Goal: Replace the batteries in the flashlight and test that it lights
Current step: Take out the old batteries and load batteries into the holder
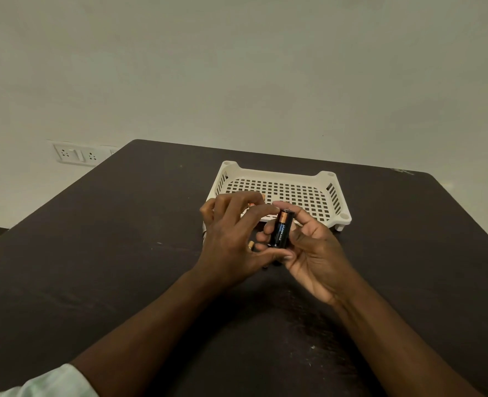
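A black battery holder with a copper-and-black battery in it stands upright between my hands, above the dark table. My right hand grips it from the right and behind. My left hand touches it with index finger at the top and thumb near the bottom. A second battery's copper end peeks out behind my left hand. The flashlight body is not clearly seen; something dark lies under my hands.
A white perforated plastic tray sits just beyond my hands, with a small orange item partly hidden at its near left. Wall sockets are at the left, past the table's edge.
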